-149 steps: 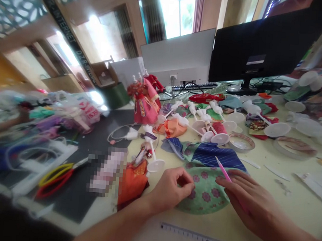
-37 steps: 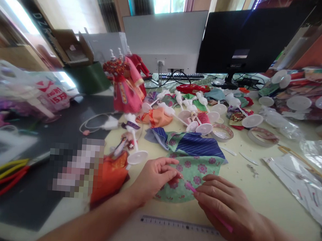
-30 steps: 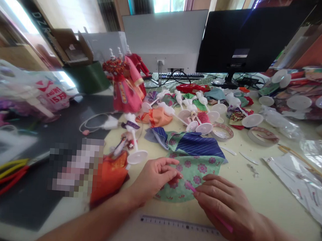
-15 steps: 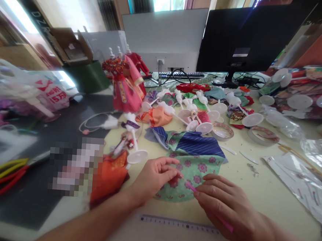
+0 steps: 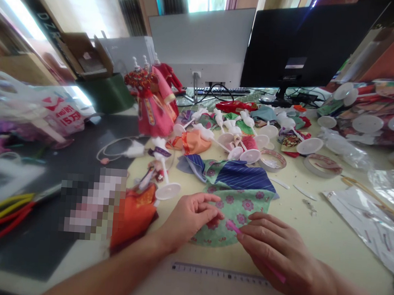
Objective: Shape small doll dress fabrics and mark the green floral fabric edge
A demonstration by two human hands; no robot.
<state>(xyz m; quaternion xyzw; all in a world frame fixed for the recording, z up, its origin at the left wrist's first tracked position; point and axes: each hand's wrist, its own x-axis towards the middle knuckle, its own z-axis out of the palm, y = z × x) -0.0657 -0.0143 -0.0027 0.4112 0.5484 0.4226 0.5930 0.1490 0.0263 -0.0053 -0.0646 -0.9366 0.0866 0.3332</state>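
- One green flowered cloth (image 5: 243, 209) lay flat on the table (image 5: 326, 233), at 6 o'clock from one blue striped cloth (image 5: 240, 175) that touched its far edge.
- One pink stick (image 5: 233, 227) lay across the green cloth's near edge, its tip towards 10 o'clock.
- Left hand (image 5: 187, 218) rested palm down on the cloth's 9 o'clock edge, fingers curled, thumb and forefinger pinching the cloth just beside the stick tip.
- Right hand (image 5: 277, 254) rested at 5 o'clock of the cloth, fingers closed around the stick.
- One ruler (image 5: 220, 274) lay at 6 o'clock, near both wrists.
- Two tape rolls (image 5: 273, 160) sat at 1 o'clock.
- One dressed doll in pink (image 5: 152, 106) stood upright at 11 o'clock.
- Two monitors (image 5: 301, 47) stood at 12 o'clock, backs to the camera.
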